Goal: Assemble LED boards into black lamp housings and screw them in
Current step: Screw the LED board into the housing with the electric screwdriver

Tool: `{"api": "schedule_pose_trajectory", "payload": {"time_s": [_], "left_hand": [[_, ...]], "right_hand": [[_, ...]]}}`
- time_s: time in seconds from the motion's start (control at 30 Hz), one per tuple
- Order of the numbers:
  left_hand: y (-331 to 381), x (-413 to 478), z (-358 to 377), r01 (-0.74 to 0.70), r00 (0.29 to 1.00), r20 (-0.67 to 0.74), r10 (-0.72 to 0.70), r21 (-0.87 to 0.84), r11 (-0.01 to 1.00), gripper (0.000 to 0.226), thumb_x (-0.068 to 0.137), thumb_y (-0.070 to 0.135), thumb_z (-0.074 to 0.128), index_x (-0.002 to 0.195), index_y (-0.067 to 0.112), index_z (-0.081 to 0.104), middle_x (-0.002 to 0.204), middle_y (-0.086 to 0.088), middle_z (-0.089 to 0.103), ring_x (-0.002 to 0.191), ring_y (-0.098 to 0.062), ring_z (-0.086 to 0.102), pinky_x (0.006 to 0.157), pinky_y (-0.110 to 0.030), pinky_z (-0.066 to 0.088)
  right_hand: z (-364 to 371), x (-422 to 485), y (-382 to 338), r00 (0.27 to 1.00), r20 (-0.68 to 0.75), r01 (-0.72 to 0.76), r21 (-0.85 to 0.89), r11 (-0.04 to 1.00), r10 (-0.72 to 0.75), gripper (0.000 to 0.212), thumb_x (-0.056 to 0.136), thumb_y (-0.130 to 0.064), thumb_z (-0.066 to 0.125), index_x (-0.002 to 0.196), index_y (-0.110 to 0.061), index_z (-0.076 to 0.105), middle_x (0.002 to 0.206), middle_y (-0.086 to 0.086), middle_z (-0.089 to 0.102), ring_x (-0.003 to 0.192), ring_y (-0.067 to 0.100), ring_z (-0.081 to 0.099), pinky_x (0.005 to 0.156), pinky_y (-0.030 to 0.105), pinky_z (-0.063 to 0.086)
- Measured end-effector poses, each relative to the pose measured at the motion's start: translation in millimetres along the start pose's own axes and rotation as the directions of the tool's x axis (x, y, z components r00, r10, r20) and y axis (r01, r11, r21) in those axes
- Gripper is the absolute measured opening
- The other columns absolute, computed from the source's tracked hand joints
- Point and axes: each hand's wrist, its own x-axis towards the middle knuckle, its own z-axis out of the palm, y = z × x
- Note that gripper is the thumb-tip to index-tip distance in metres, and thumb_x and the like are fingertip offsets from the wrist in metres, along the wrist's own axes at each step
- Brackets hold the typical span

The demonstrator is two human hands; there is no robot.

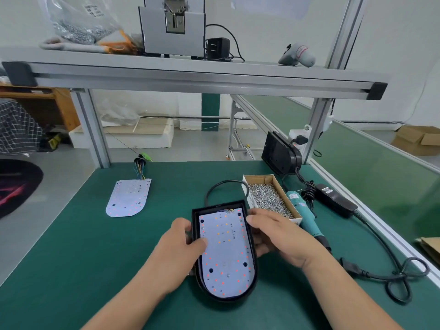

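A black lamp housing (pixel 254 277) lies on the green mat in front of me with a white LED board (pixel 226 256) seated inside it. My left hand (pixel 177 252) grips the housing's left wall, its thumb pressing on the board. My right hand (pixel 276 234) holds the right wall, fingers curled under the rim. A second white LED board (pixel 128 198) with coloured wires lies loose at the far left of the mat. A cardboard box of screws (pixel 270 198) stands just behind my right hand. A teal electric screwdriver (pixel 306 217) lies to the right of the box.
Another black housing (pixel 281 154) leans against the frame post at the back right. A black power adapter (pixel 335 201) and looped cable (pixel 402 275) lie at the right. An aluminium shelf (pixel 190 75) crosses overhead. A green conveyor (pixel 371 148) runs along the right.
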Motion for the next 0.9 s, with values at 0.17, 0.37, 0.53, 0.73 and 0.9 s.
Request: {"api": "schedule_pose_trajectory", "payload": {"time_s": [0.17, 0.37, 0.53, 0.73, 0.9], "left_hand": [[-0.9, 3.5, 13.2, 0.094, 0.995, 0.067, -0.073, -0.403, 0.910, 0.022, 0.100, 0.017, 0.067, 0.119, 0.018, 0.057, 0.101, -0.005, 0.080, 0.089, -0.026, 0.078, 0.066, -0.036, 0.064], [1.6, 4.4, 15.5, 0.140, 0.980, 0.198, -0.032, -0.559, 0.818, 0.032, 0.097, 0.019, 0.072, 0.129, 0.015, 0.066, 0.116, -0.009, 0.080, 0.103, -0.028, 0.078, 0.080, -0.042, 0.063], [0.2, 3.5, 16.4, 0.061, 0.977, 0.205, 0.058, -0.530, 0.846, 0.025, 0.106, 0.020, 0.062, 0.130, 0.017, 0.067, 0.121, -0.005, 0.079, 0.112, -0.028, 0.076, 0.097, -0.049, 0.061], [-2.5, 6.1, 21.4, -0.027, 0.976, 0.166, 0.140, -0.547, 0.837, 0.026, 0.105, 0.024, 0.063, 0.131, 0.020, 0.067, 0.121, -0.008, 0.079, 0.113, -0.027, 0.075, 0.093, -0.044, 0.063], [-5.6, 8.5, 25.5, -0.058, 0.977, 0.133, 0.168, -0.592, 0.804, 0.040, 0.098, 0.047, 0.071, 0.127, 0.020, 0.073, 0.115, -0.013, 0.077, 0.098, -0.022, 0.075, 0.084, -0.044, 0.065]], "right_hand": [[9.0, 8.4, 3.5, 0.996, -0.086, -0.024, 0.177, 0.984, 0.040, 0.038, 0.086, -0.047, 0.065, 0.105, -0.019, 0.083, 0.106, 0.008, 0.078, 0.089, 0.025, 0.071, 0.079, 0.034, 0.051], [13.3, 14.6, 7.7, 0.993, -0.112, 0.009, 0.369, 0.929, 0.034, 0.030, 0.083, -0.046, 0.064, 0.086, -0.023, 0.083, 0.103, 0.012, 0.080, 0.085, 0.025, 0.077, 0.068, 0.033, 0.061], [14.1, 15.5, 6.9, 0.991, -0.123, -0.007, 0.398, 0.917, 0.061, 0.028, 0.085, -0.046, 0.067, 0.079, -0.022, 0.080, 0.095, 0.011, 0.079, 0.078, 0.026, 0.076, 0.063, 0.033, 0.061], [6.5, 12.5, 4.9, 0.983, -0.173, 0.101, 0.270, 0.958, -0.055, 0.040, 0.084, -0.050, 0.066, 0.103, -0.015, 0.073, 0.110, 0.014, 0.077, 0.095, 0.028, 0.075, 0.077, 0.036, 0.062], [-2.9, 8.3, -0.7, 0.959, -0.248, 0.192, 0.196, 0.962, -0.141, 0.042, 0.091, -0.036, 0.063, 0.129, -0.020, 0.071, 0.126, 0.009, 0.076, 0.115, 0.026, 0.072, 0.098, 0.041, 0.057]]}}
